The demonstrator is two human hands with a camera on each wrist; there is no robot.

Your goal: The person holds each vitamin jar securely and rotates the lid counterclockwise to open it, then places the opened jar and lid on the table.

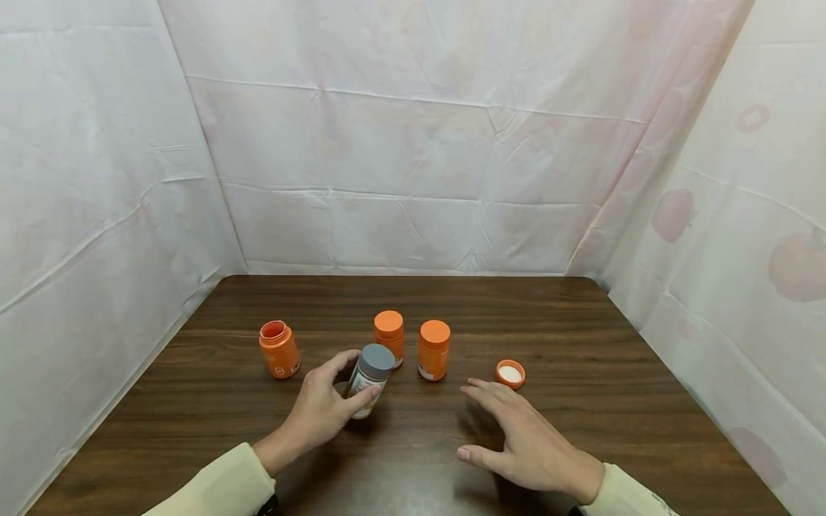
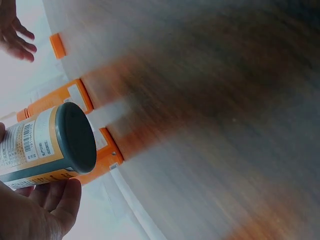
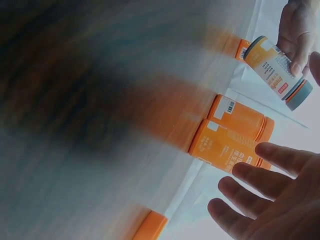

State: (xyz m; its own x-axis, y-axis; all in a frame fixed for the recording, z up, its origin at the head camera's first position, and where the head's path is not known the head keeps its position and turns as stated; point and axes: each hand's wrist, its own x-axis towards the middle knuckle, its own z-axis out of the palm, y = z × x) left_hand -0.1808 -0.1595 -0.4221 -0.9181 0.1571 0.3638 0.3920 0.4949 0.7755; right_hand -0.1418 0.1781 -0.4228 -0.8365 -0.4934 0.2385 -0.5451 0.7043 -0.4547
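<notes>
My left hand (image 1: pixel 320 405) grips a grey-capped bottle (image 1: pixel 371 380) with a printed label, fingers round one side and thumb on the other. The bottle tilts and is held off the table; its dark base shows in the left wrist view. My right hand (image 1: pixel 525 441) hovers over the table with fingers spread and holds nothing. Two capped orange bottles stand behind the grey-capped one: the left bottle (image 1: pixel 389 337), partly hidden by it, and the right bottle (image 1: pixel 434 351). An orange cap (image 1: pixel 510 374) lies upturned, white inside, just beyond my right fingers.
An uncapped orange bottle (image 1: pixel 280 351) stands at the left of the dark wooden table (image 1: pixel 516 308). Pale cloth hangs behind and along both sides of the table.
</notes>
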